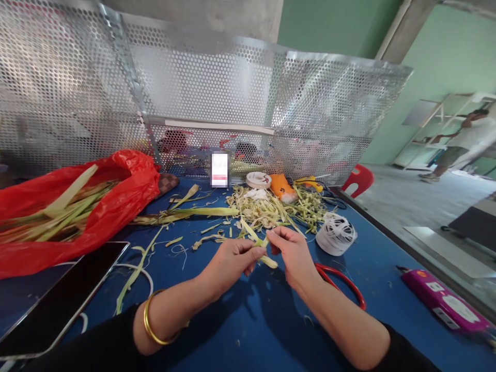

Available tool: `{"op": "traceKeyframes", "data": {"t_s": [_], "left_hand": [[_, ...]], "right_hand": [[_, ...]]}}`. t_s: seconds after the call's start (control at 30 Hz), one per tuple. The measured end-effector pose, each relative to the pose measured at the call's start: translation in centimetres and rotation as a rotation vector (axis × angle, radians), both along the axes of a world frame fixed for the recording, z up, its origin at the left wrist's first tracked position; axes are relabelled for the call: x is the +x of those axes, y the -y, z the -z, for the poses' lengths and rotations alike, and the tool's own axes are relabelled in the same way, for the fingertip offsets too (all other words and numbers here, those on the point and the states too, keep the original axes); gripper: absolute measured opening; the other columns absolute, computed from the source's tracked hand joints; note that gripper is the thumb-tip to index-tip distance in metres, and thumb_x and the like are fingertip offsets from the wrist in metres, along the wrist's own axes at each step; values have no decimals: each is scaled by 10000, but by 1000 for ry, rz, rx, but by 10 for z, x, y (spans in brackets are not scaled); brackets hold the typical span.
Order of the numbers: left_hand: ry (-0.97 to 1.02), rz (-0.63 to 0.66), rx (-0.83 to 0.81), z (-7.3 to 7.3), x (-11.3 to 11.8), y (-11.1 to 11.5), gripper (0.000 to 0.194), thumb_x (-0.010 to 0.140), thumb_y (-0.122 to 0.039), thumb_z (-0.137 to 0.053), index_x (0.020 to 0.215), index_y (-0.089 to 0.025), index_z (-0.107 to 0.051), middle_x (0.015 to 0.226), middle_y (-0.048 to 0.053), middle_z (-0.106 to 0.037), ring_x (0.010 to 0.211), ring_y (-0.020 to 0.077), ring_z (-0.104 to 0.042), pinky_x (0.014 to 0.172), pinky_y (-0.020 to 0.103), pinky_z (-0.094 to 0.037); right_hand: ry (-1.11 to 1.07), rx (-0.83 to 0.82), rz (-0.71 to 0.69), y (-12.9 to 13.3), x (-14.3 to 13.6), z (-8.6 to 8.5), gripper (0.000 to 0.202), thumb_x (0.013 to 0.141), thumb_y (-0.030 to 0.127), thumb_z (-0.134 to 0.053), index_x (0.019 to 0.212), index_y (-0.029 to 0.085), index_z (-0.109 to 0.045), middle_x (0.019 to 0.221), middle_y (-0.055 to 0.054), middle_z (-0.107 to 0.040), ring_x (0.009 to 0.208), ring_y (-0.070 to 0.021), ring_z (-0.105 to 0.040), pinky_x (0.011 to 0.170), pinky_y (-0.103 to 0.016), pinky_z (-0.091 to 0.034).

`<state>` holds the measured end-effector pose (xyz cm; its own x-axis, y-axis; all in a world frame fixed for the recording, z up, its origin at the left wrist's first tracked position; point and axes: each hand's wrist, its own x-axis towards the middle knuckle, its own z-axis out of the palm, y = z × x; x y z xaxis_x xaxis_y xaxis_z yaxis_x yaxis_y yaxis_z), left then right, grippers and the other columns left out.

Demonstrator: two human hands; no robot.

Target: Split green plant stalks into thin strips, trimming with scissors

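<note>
My left hand [240, 257] pinches a pale green strip of plant husk [268, 261] between thumb and fingers, above the blue table [232, 341]. From the right, my right hand [289, 253] grips the same husk strip close to the left fingertips, where it looks folded or crossed. Just beyond both hands lies a heap of torn, dry husk pieces [259, 209]. A roll of white strip [335, 234] stands to the right of my right hand. Some of the fingers on both hands are hidden behind the others.
A red plastic bag [134, 191] of long husk leaves [70, 201] lies at left, near a dark-screened tablet [65, 294]. Red-handled scissors or a red loop [349, 284] sits by my right forearm. A purple box [445, 299] is at right. A perforated metal screen [209, 77] stands behind.
</note>
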<state>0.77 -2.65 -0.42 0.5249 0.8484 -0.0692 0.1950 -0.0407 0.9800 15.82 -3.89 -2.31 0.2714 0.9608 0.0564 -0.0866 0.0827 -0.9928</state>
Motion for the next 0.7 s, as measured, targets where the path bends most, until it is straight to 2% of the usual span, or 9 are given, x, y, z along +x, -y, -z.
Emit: {"op": "traceKeyframes", "data": {"t_s": [0.1,0.2,0.27,0.33,0.4,0.47,0.57,0.7], "left_hand": [[65,-35,-100,-2,0,-2,348,792,-432,-584,570,-165,-610,502,-18,-569,509,95,-489,597,233,-400],[249,-40,-225,-9,-4,-8,252,762,-411,-642,764,-169,-710,702,30,-692,694,134,-600,773,268,-452],[348,-24,-242,-13,-7,-12,224,736,-349,-682,872,-177,-728,874,54,-718,839,160,-621,862,285,-440],[386,-41,-205,-17,-10,-14,213,726,-304,-693,886,-170,-733,943,62,-712,895,168,-615,893,282,-426],[383,-80,-164,-18,-10,-14,198,731,-302,-686,856,-155,-730,878,55,-708,835,161,-612,853,275,-439],[365,-97,-135,-16,-8,-11,185,730,-299,-682,829,-147,-717,761,32,-685,713,142,-591,746,262,-457],[351,-63,-126,-13,-4,-7,166,748,-301,-653,771,-140,-688,604,-5,-611,561,117,-527,606,250,-436],[358,-112,-139,-13,-3,-5,172,714,-307,-692,704,-137,-665,588,-11,-593,552,110,-515,574,239,-419]], "right_hand": [[17,-35,-67,-4,5,-3,284,688,403,-690,593,159,-581,522,36,-505,525,-111,-431,541,-253,-340],[87,2,59,-5,10,-8,253,713,417,-673,767,171,-645,671,7,-601,638,-149,-525,612,-265,-396],[151,49,130,-2,8,-11,223,751,406,-642,748,183,-637,669,9,-593,654,-153,-531,641,-270,-408],[186,54,40,5,2,-13,239,775,395,-622,671,180,-624,622,11,-568,632,-149,-521,641,-271,-414],[152,22,-140,11,-8,-14,238,757,390,-648,669,169,-649,645,-1,-586,655,-152,-531,658,-272,-430],[69,-18,-248,17,-17,-13,236,725,391,-687,691,158,-675,692,-13,-611,684,-152,-546,685,-273,-446],[-55,-69,-241,20,-25,-10,262,709,409,-703,687,148,-690,667,-10,-610,623,-130,-545,649,-265,-457],[-139,-69,-223,22,-26,-6,300,730,429,-680,672,136,-701,642,-24,-619,580,-126,-550,603,-261,-457]]}}
